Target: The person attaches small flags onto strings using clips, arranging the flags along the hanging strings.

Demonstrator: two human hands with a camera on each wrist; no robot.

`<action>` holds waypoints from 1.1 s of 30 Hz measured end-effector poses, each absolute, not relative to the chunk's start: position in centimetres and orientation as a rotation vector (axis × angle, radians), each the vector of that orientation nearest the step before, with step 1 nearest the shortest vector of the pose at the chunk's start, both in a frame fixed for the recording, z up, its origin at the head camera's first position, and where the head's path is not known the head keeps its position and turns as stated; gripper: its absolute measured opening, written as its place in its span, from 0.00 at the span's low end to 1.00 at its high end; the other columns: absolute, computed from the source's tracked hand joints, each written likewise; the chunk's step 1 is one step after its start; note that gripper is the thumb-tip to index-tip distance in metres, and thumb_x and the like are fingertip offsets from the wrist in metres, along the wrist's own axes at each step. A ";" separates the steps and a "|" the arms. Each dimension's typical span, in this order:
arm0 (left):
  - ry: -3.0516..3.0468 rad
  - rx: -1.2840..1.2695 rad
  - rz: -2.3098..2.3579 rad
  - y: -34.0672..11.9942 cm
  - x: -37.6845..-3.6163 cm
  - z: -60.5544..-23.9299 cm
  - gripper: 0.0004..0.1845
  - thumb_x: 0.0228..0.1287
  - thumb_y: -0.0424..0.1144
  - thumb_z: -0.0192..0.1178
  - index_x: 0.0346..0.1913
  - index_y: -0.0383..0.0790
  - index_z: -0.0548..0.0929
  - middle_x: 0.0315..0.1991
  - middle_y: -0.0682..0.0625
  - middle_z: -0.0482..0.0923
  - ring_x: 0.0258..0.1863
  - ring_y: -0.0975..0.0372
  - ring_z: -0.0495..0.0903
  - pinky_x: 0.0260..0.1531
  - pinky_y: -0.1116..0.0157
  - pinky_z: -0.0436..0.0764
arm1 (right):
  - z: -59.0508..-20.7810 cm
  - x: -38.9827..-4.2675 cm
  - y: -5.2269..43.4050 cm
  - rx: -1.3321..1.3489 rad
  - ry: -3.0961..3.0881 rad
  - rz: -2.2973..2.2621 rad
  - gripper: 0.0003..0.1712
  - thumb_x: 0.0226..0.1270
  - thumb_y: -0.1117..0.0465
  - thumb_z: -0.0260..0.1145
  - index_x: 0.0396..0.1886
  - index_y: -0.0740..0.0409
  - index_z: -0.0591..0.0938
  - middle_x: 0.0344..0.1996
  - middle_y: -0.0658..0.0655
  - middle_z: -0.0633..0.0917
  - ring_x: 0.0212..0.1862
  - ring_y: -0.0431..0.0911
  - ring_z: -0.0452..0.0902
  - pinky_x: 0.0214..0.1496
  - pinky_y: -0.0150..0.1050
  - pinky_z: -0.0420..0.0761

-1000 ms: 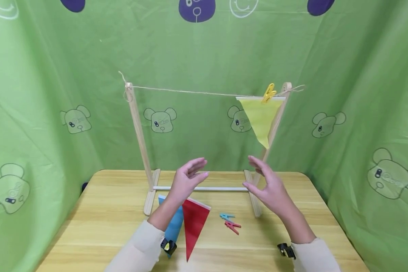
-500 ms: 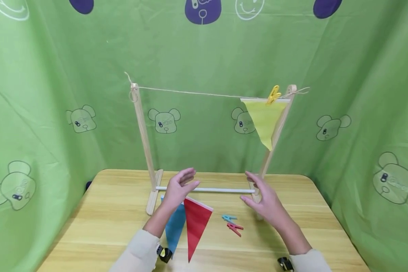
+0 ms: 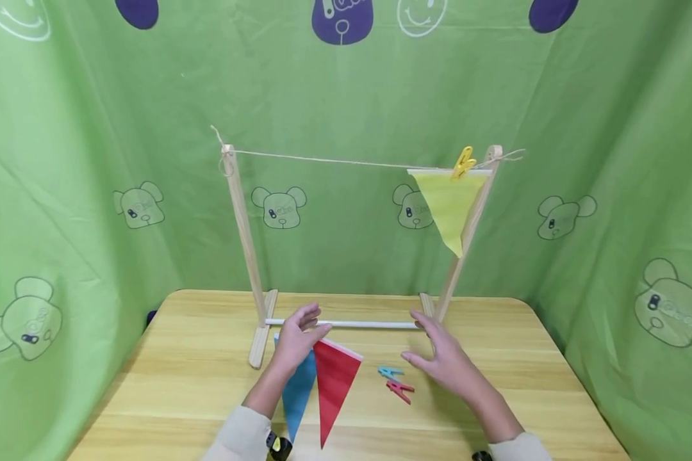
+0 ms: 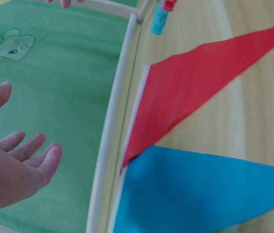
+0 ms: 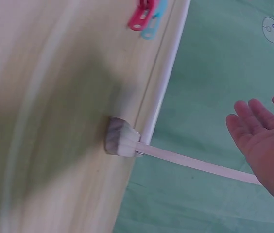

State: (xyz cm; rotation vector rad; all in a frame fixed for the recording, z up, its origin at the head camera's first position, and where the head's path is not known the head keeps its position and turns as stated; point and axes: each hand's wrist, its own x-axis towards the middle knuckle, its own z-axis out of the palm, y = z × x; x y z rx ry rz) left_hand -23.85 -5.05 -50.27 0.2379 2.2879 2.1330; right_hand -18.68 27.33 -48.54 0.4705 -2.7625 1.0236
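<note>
My left hand (image 3: 296, 339), fingers relaxed and holding nothing, hovers over the top edges of a blue pennant (image 3: 298, 390) and a red pennant (image 3: 336, 387) lying on the table. In the left wrist view the red pennant (image 4: 185, 87) overlaps a corner of the blue one (image 4: 190, 189). My right hand (image 3: 446, 358) is also bare, thumb and fingers spread, near the foot of the stand's right post. Between the hands lie a light blue clothespin (image 3: 389, 372) and a red clothespin (image 3: 400, 389). A yellow pennant (image 3: 451, 202) hangs from the string (image 3: 329, 159) by a yellow clothespin (image 3: 464, 162).
The wooden stand has a left post (image 3: 243, 237) and a right post (image 3: 474, 224), joined low down by a white rod (image 3: 369, 324). It stands toward the back of the wooden table (image 3: 167, 384). A green printed curtain (image 3: 334, 96) surrounds the table on three sides.
Both hands have come down toward the table, the left one also shifting a little left. The pennants and clothespins keep their places while the head view has shifted slightly.
</note>
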 end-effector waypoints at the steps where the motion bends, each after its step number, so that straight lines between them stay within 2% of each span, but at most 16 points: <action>1: 2.300 0.224 2.122 -5.1 -23.8 -50.5 0.33 0.66 0.37 0.71 0.71 0.32 0.73 0.67 0.35 0.76 0.68 0.39 0.74 0.62 0.52 0.82 | -48.7 -18.6 27.3 0.470 -2.773 1.027 0.55 0.64 0.38 0.73 0.82 0.53 0.59 0.77 0.64 0.66 0.74 0.64 0.67 0.73 0.66 0.66; 5: 2.355 0.166 2.065 -5.3 -23.5 -51.2 0.34 0.66 0.39 0.72 0.71 0.32 0.73 0.68 0.34 0.75 0.69 0.38 0.72 0.62 0.50 0.82 | -49.5 -18.6 27.3 0.465 -2.811 1.035 0.56 0.63 0.37 0.73 0.82 0.53 0.59 0.76 0.65 0.67 0.73 0.65 0.67 0.72 0.68 0.67; 11: 2.442 0.100 1.974 -5.4 -23.4 -52.1 0.35 0.64 0.41 0.73 0.70 0.31 0.73 0.68 0.33 0.75 0.69 0.39 0.72 0.65 0.46 0.78 | -50.4 -18.4 27.3 0.479 -2.864 1.047 0.56 0.62 0.43 0.76 0.82 0.55 0.58 0.75 0.66 0.68 0.72 0.64 0.69 0.70 0.67 0.71; 15: 2.489 0.063 1.922 -5.4 -23.3 -52.8 0.36 0.63 0.41 0.73 0.70 0.30 0.73 0.68 0.34 0.75 0.69 0.38 0.73 0.65 0.45 0.78 | -50.9 -18.2 27.2 0.477 -2.889 1.065 0.57 0.61 0.46 0.78 0.82 0.56 0.57 0.76 0.66 0.66 0.72 0.65 0.68 0.71 0.67 0.70; 19: 2.569 0.037 1.849 -5.2 -23.3 -53.3 0.37 0.62 0.41 0.74 0.70 0.30 0.73 0.67 0.35 0.77 0.67 0.39 0.74 0.63 0.45 0.79 | -51.3 -18.1 27.1 0.462 -2.930 1.078 0.60 0.59 0.44 0.79 0.82 0.56 0.56 0.77 0.66 0.64 0.74 0.65 0.65 0.73 0.67 0.66; 25: 2.652 0.011 1.753 -5.0 -23.0 -53.7 0.37 0.61 0.40 0.75 0.70 0.31 0.73 0.66 0.35 0.77 0.64 0.40 0.77 0.59 0.47 0.82 | -52.0 -17.7 27.1 0.494 -2.969 1.015 0.60 0.57 0.43 0.80 0.80 0.62 0.59 0.76 0.68 0.66 0.76 0.66 0.63 0.75 0.65 0.64; 33: 2.766 0.031 1.629 -4.6 -22.6 -54.4 0.38 0.59 0.40 0.77 0.69 0.27 0.73 0.63 0.32 0.79 0.62 0.40 0.79 0.60 0.47 0.82 | -52.6 -17.1 26.9 0.479 -3.027 1.017 0.57 0.55 0.40 0.80 0.75 0.65 0.66 0.70 0.67 0.73 0.71 0.63 0.69 0.74 0.61 0.69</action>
